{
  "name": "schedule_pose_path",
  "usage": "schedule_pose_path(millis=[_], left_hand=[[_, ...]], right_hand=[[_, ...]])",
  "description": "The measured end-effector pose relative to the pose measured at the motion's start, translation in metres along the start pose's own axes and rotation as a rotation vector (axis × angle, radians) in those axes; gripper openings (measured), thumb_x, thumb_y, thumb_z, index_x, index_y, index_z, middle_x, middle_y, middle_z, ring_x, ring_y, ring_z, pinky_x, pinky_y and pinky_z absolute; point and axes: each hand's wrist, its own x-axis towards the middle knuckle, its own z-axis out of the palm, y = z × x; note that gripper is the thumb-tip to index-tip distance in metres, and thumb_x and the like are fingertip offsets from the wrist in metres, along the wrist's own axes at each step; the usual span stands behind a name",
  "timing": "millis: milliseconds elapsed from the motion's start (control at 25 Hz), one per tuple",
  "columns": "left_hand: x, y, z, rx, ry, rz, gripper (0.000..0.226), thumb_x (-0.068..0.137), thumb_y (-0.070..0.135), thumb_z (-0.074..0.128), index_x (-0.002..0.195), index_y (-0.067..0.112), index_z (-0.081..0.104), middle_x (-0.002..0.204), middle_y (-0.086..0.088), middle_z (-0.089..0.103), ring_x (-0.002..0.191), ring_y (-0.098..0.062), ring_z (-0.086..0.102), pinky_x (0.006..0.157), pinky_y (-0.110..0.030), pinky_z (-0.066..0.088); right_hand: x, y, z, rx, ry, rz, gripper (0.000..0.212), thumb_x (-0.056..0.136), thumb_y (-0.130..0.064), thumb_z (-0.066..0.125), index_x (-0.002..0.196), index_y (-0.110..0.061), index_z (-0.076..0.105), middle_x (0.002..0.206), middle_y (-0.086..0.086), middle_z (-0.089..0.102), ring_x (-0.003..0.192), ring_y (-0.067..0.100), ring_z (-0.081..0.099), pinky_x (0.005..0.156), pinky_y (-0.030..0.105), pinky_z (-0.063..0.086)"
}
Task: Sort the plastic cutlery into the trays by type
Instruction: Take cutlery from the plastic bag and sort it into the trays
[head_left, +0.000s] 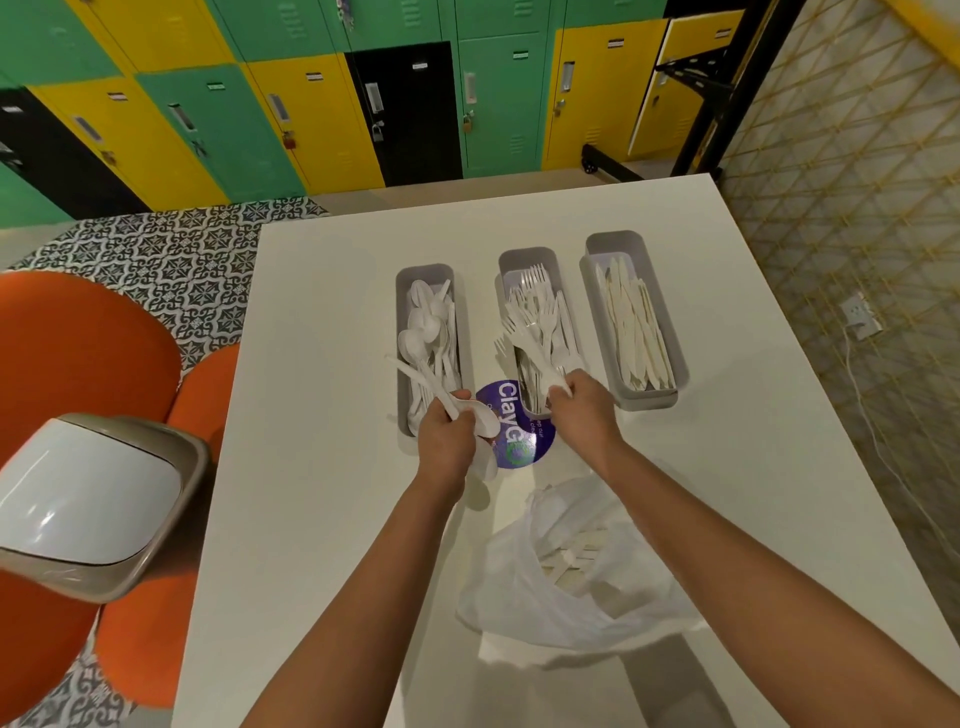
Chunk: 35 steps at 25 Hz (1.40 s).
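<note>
white forks (530, 332) in right hand (584, 410)

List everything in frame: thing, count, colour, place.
table: 1, white, centre
trays: 3, grey, side by side on the table's far half
spoons: many, white, left tray
forks: many, white, middle tray
knives: many, cream, right tray
sticker: 1, purple, on the table between left and middle trays
bag: 1, clear white, near side of the table, cutlery inside
bin: 1, white lid, beige body, left of the table
seats: orange, left, count unclear
lockers: many, green, yellow, black, back wall
left hand: grips a bunch of white cutlery, over the left tray's near end
right hand: grips forks, over the middle tray's near end
</note>
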Motion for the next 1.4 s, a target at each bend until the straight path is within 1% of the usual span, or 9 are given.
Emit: schedule_pose_path(millis=[120,240,520,720,840,960,1040,1160,1400], left_hand=[[0.003,-0.002,-0.002,0.032,-0.006,-0.018,0.023,0.092,0.000,0.044,0.107,0.013,0.055,0.108,-0.012,0.060,0.097,-0.024,0.057,0.089,-0.038,0.050],[0.004,-0.005,-0.003,0.037,-0.025,-0.045,0.023,0.092,0.000,0.047,0.111,0.009,0.057,0.111,-0.015,0.063,0.099,-0.028,0.061,0.090,-0.044,0.052],[0.002,-0.006,-0.002,0.074,-0.042,-0.074,0.029,0.093,0.005,0.050,0.121,0.006,0.055,0.115,-0.013,0.063,0.104,-0.028,0.061,0.089,-0.037,0.052],[-0.001,-0.004,-0.003,0.090,-0.047,-0.068,0.030,0.093,0.003,0.049,0.122,0.005,0.055,0.117,-0.015,0.062,0.107,-0.029,0.060,0.088,-0.035,0.051],[-0.004,-0.004,-0.002,0.084,-0.052,-0.062,0.026,0.093,0.003,0.048,0.117,0.008,0.056,0.114,-0.013,0.063,0.106,-0.029,0.061,0.088,-0.037,0.051],[-0.004,-0.003,-0.001,0.093,-0.044,-0.034,0.022,0.092,0.005,0.049,0.111,0.010,0.060,0.109,-0.015,0.066,0.101,-0.030,0.063,0.089,-0.040,0.053],[-0.007,0.000,0.000,0.100,-0.052,-0.018,0.020,0.094,0.007,0.049,0.110,0.008,0.061,0.100,-0.013,0.066,0.090,-0.026,0.064,0.083,-0.037,0.053],[-0.012,0.001,-0.001,0.109,-0.076,0.009,0.017,0.096,0.011,0.048,0.107,0.008,0.061,0.085,-0.007,0.066,0.071,-0.019,0.062,0.069,-0.029,0.053],[-0.017,0.001,0.000,0.207,-0.059,0.050,0.015,0.098,0.020,0.041,0.099,0.012,0.054,0.093,-0.009,0.062,0.084,-0.021,0.060,0.076,-0.034,0.050]], right_hand=[[0.016,0.000,-0.008,-0.089,0.074,-0.027,0.019,0.093,-0.015,0.049,0.078,-0.002,0.049,0.064,0.001,0.044,0.055,0.012,0.040,0.038,0.011,0.031],[0.028,0.002,-0.007,-0.381,0.078,-0.053,0.037,0.093,-0.033,0.050,0.066,-0.010,0.044,0.062,0.000,0.043,0.061,0.019,0.044,0.044,0.023,0.028],[0.036,-0.001,-0.002,-0.734,0.084,-0.009,0.051,0.092,-0.055,0.044,0.098,-0.008,0.063,0.094,0.009,0.065,0.078,0.024,0.056,0.061,0.026,0.038],[0.024,0.004,-0.006,-0.753,0.129,-0.018,0.050,0.091,-0.052,0.046,0.113,-0.008,0.053,0.102,0.010,0.065,0.091,0.028,0.063,0.063,0.027,0.041],[0.009,0.001,-0.005,-0.654,0.116,-0.106,0.038,0.093,-0.045,0.046,0.106,-0.009,0.053,0.094,0.008,0.065,0.082,0.025,0.061,0.060,0.026,0.039],[-0.007,-0.002,0.007,-0.352,-0.173,-0.161,0.025,0.093,-0.038,0.050,0.092,-0.014,0.056,0.087,0.002,0.061,0.078,0.018,0.058,0.061,0.028,0.045],[-0.016,-0.004,0.012,-0.221,-0.351,-0.147,0.024,0.094,-0.035,0.049,0.090,-0.014,0.059,0.092,0.004,0.062,0.088,0.019,0.059,0.078,0.035,0.052],[-0.025,-0.008,0.011,-0.120,-0.397,-0.138,0.028,0.094,-0.036,0.049,0.090,-0.011,0.061,0.098,0.010,0.064,0.094,0.023,0.060,0.087,0.038,0.050],[-0.025,-0.012,0.017,-0.257,-0.307,-0.176,0.027,0.090,-0.013,0.049,0.065,-0.018,0.045,0.068,0.006,0.053,0.083,0.032,0.063,0.057,0.025,0.038]])
